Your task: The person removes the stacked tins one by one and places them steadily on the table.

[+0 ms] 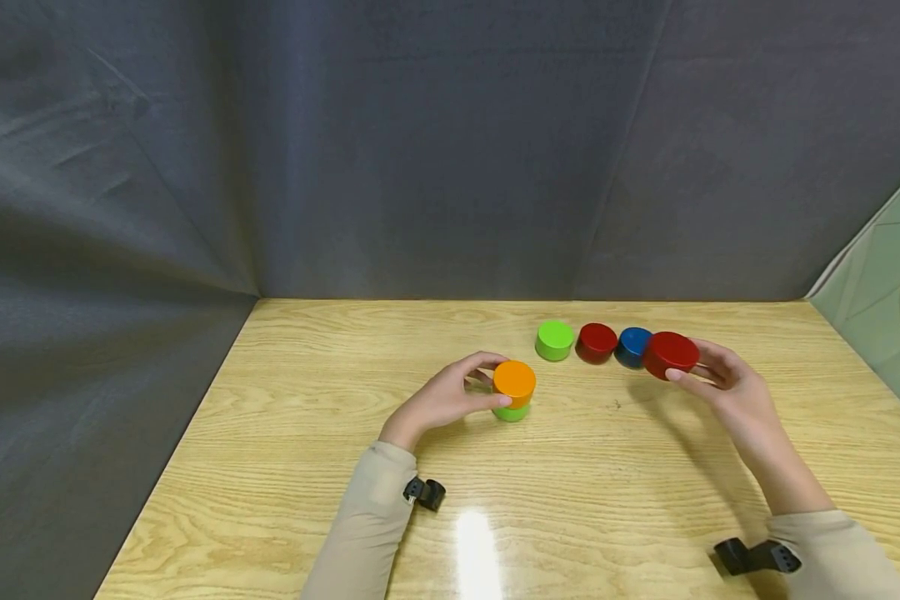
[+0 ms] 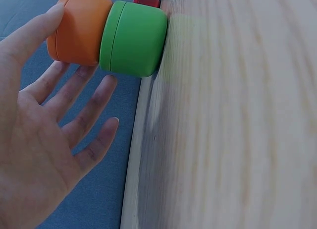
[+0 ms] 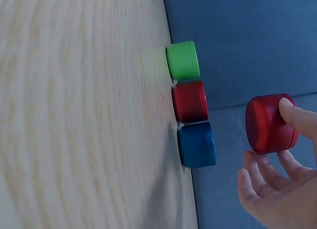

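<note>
**Orange-on-green stack at left hand, big red puck lifted in right**

Left hand [image 1: 438,404] sits at the orange puck [image 1: 514,379], which is stacked on a green puck [image 1: 512,412]. Thumb and forefinger bracket the orange one; the thumb tip touches it, other fingers are straight and spread (left wrist view). Stack axis is vertical.

Right of it is a row on the wooden table [image 1: 285,467]: green puck [image 1: 554,340], small red puck [image 1: 596,342], blue puck [image 1: 633,346], side by side.

Right hand [image 1: 727,392] pinches the large red puck [image 1: 671,353], held above the table just beside blue. Stack lies to its left, with open table between.

Dark grey cloth backdrop [image 1: 420,150] behind and at left.
</note>
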{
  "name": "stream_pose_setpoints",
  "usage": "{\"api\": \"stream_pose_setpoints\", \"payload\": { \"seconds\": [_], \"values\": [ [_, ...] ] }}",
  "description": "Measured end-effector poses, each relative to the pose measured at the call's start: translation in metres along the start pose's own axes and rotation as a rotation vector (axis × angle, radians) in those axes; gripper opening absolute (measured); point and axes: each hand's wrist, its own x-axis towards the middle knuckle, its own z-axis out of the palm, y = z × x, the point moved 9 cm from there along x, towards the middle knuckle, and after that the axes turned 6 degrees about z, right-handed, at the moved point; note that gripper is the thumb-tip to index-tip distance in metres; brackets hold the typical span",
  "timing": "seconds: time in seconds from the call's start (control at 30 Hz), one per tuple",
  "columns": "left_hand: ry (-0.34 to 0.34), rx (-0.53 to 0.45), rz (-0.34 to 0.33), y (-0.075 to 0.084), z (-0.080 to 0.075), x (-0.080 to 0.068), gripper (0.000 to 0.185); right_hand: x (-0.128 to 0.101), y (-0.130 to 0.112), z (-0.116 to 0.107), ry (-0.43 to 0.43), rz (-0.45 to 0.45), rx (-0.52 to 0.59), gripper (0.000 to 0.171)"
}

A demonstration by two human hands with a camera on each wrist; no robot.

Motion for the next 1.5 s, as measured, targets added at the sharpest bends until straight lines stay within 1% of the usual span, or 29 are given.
{"api": "stream_pose_setpoints", "payload": {
  "seconds": [0.07, 0.17, 0.3, 0.4, 0.5, 0.7, 0.8, 0.93, 1.13, 1.3, 1.4, 1.5],
  "values": [
    [0.000, -0.002, 0.000, 0.000, 0.000, 0.000, 0.054, 0.000, 0.001, -0.003, 0.003, 0.002, 0.009, 0.063],
    [-0.002, -0.003, 0.000, 0.000, 0.000, 0.000, 0.054, 0.002, 0.004, -0.007, 0.012, 0.014, 0.028, 0.053],
    [-0.005, -0.002, 0.001, 0.001, 0.000, 0.000, 0.054, 0.005, 0.008, -0.010, 0.018, 0.035, 0.045, 0.048],
    [-0.004, -0.003, 0.000, 0.001, 0.000, 0.000, 0.053, 0.006, 0.010, -0.012, 0.018, 0.050, 0.042, 0.052],
    [-0.004, -0.005, -0.001, 0.001, 0.000, 0.000, 0.053, 0.007, 0.013, -0.014, 0.020, 0.068, 0.041, 0.050],
    [-0.004, -0.006, -0.002, 0.000, 0.001, 0.000, 0.053, 0.011, 0.019, -0.018, 0.027, 0.096, 0.106, 0.044],
    [-0.002, -0.007, -0.007, 0.000, 0.000, 0.000, 0.052, 0.014, 0.022, -0.019, 0.032, 0.111, 0.093, 0.047],
    [0.000, -0.007, -0.011, 0.000, 0.000, -0.001, 0.052, 0.018, 0.026, -0.020, 0.050, 0.137, 0.058, 0.058],
    [0.000, -0.006, -0.010, 0.000, 0.000, -0.001, 0.053, 0.024, 0.031, -0.021, 0.069, 0.175, 0.049, 0.064],
    [0.003, -0.003, -0.018, 0.000, -0.001, -0.001, 0.054, 0.031, 0.036, -0.021, 0.071, 0.223, 0.033, 0.076],
    [0.001, -0.006, -0.026, 0.000, -0.001, -0.002, 0.054, 0.034, 0.039, -0.022, 0.076, 0.236, 0.045, 0.074],
    [-0.002, -0.011, -0.029, 0.000, 0.000, -0.002, 0.053, 0.038, 0.040, -0.022, 0.077, 0.228, 0.079, 0.069]
  ]
}}
